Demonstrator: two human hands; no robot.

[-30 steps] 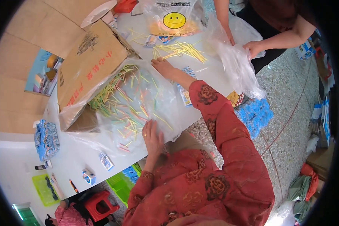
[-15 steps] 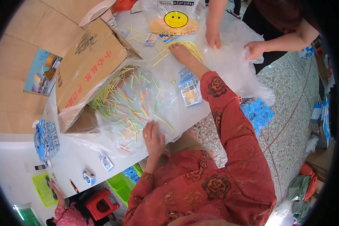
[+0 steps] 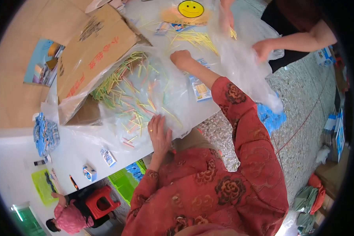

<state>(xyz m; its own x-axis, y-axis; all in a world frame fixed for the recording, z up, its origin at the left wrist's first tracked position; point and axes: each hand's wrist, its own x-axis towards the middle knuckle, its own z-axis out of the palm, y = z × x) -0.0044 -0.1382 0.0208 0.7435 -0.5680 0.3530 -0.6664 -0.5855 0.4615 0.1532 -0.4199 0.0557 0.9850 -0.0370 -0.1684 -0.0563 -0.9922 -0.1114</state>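
My left hand (image 3: 160,135) lies with fingers stretched out on the edge of a clear plastic sheet (image 3: 171,104), beside loose thin coloured sticks (image 3: 135,122). These sticks, green, yellow and pink, spill from the mouth of a tipped cardboard box (image 3: 102,51). Over the table, my right hand (image 3: 181,59) is closed in a loose fist, its fingertips turned away; whatever is in it is hidden. Just beyond it lies a pile of yellow sticks (image 3: 196,38). Near my right wrist are blue-and-white printed packets (image 3: 200,88).
Across the table a co-worker's hand (image 3: 229,19) holds a few yellow sticks; their other hand (image 3: 262,49) touches a clear plastic bag (image 3: 244,59). A smiley-face bag (image 3: 185,17) lies at the back. Small boxes (image 3: 89,173) stand front left. A red stool (image 3: 103,202) is below.
My right hand has drawn back from the yellow stick pile toward me and slightly left, its fingers now curled. The co-worker's hand has lifted with yellow sticks. My left hand stays on the sheet.
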